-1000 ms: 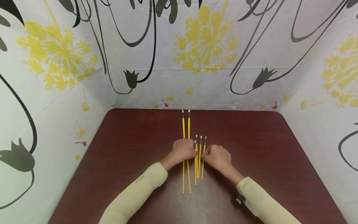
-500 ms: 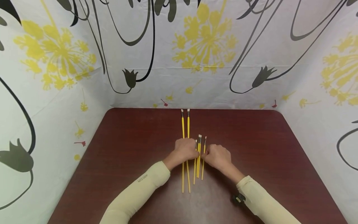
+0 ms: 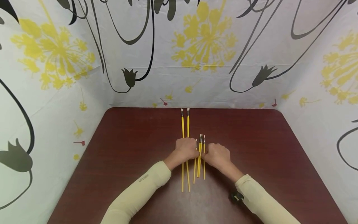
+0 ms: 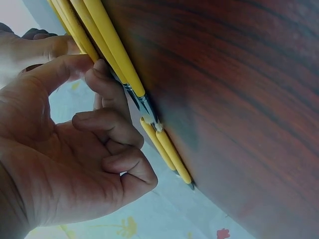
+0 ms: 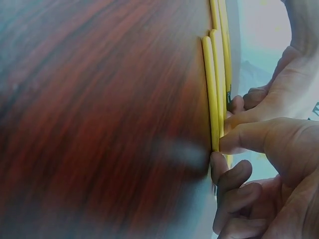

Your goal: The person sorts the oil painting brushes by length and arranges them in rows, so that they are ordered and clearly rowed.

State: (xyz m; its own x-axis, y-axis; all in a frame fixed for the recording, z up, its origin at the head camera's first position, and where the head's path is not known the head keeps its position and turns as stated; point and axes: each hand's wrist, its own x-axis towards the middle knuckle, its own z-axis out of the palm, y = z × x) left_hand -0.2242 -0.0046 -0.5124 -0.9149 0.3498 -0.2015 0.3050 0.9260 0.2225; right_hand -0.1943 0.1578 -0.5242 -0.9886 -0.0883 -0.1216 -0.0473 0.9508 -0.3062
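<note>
Several yellow paintbrushes lie bristles-away on the brown table. Two long ones (image 3: 188, 126) run under my left hand (image 3: 186, 147). Among the shorter ones, one (image 3: 195, 171) shows beside that hand, a touching pair (image 3: 199, 169) sits in the middle, and another brush (image 3: 204, 171) is by my right hand (image 3: 218, 155). In the left wrist view, my left thumb and forefinger pinch a yellow handle (image 4: 82, 40); which brush cannot be told. The right wrist view has my right thumb and forefinger pinching the rightmost short brush (image 5: 211, 89), other fingers curled.
The dark brown table (image 3: 251, 140) ends at a back wall (image 3: 156, 62) covered in white flower-patterned cloth, with more such cloth along both sides. The long brushes' bristles reach the table's back edge.
The two middle short brushes have come together and shifted right, with my left hand edging right. The rightmost brush has swung from slanted to nearly straight; my right hand has barely moved.
</note>
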